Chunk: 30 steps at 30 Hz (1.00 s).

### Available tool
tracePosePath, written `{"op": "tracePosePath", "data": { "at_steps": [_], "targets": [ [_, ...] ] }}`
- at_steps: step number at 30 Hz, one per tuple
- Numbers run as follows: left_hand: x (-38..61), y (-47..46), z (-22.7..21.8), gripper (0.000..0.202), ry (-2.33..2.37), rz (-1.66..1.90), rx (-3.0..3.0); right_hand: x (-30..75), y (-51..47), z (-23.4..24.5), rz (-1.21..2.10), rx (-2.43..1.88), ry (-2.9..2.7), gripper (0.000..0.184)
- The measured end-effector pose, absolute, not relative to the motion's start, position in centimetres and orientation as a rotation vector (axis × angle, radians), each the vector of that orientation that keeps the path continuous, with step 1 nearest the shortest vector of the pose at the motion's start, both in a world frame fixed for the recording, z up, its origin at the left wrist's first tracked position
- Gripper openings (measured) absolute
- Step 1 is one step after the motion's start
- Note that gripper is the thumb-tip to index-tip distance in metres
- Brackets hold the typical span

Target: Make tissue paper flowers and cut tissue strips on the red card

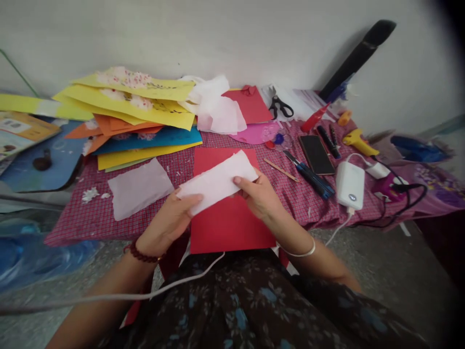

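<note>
Both hands hold a folded strip of white tissue paper [220, 182] slantwise above a red sheet of card [232, 228]. My left hand [178, 213] pinches its lower left end, with the thumb lying on top. At the upper right end, my right hand [259, 191] grips the strip between thumb and fingers. The fingers under the paper are partly hidden. A flat piece of white tissue [141, 188] lies on the checked cloth to the left of my left hand. Just beyond my right hand is a thin wooden stick [281, 170].
Yellow sheets [145, 104] with paper blossoms are piled at the back left, beside crumpled tissue [220, 109]. Scissors [279, 104] lie at the back. On the right are a box cutter [310, 177], a phone [317, 154], a power bank [349, 184] and a yellow glue gun [360, 142].
</note>
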<state>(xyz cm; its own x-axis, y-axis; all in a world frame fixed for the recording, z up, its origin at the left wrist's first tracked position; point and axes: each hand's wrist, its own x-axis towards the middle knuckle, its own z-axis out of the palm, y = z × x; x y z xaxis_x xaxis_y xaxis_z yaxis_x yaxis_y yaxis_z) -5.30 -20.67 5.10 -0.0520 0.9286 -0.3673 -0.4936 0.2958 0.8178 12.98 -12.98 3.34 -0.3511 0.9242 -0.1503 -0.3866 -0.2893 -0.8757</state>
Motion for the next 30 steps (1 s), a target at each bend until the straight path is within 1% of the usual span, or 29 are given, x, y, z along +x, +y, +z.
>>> {"op": "tracePosePath", "data": {
  "at_steps": [2,4,8,13,20,22,26,30],
  "targets": [
    [-6.0,-20.2,5.3,0.045,1.148,1.348,0.533,13.5,-12.6,3.3,1.849,-0.864,-1.008,0.043],
    [-6.6,-19.9,5.3,0.045,1.176,1.388,0.572,14.2,-12.3,3.2,1.900,-0.880,-1.101,0.043],
    [-7.3,-19.5,5.0,0.040,1.217,1.316,0.624,15.6,-12.0,3.0,1.923,-0.936,-1.280,0.039],
    [-7.7,-19.1,4.3,0.038,1.225,1.286,0.650,16.9,-11.7,3.0,1.933,-0.973,-1.339,0.038],
    [-7.7,-19.0,4.6,0.041,1.245,1.258,0.578,17.9,-11.5,2.4,1.922,-0.944,-1.383,0.033],
    [-7.5,-19.0,4.9,0.040,1.212,1.261,0.547,18.0,-11.4,2.2,1.925,-0.954,-1.402,0.034],
    [-7.4,-18.9,5.2,0.045,1.138,1.230,0.483,18.0,-11.3,2.3,1.944,-0.948,-1.462,0.037],
    [-7.4,-18.9,5.3,0.034,1.141,1.064,0.568,17.9,-11.3,2.6,1.922,-0.914,-1.504,0.036]
  ]
}}
